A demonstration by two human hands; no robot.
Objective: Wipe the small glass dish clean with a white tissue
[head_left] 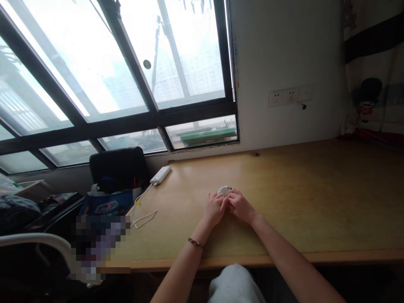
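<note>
Both hands meet over the middle of the wooden table (179,235). Between them is a small white rounded object (223,190) with a dark bit at its right edge; its kind cannot be made out. My left hand (216,207), with a braided bracelet on that wrist, has its fingers closed on the near left side of the object. From the right, my right hand (239,204) pinches the same object, its fingertips close to the left thumb. The fingers hide the object's lower part.
A white power bank (161,174) lies at the table's left edge, with a white cable (147,217) trailing from it. Beyond that edge stand a black chair (118,168) and a blue bag (105,205). Wall sockets (284,97) sit above the table's back edge.
</note>
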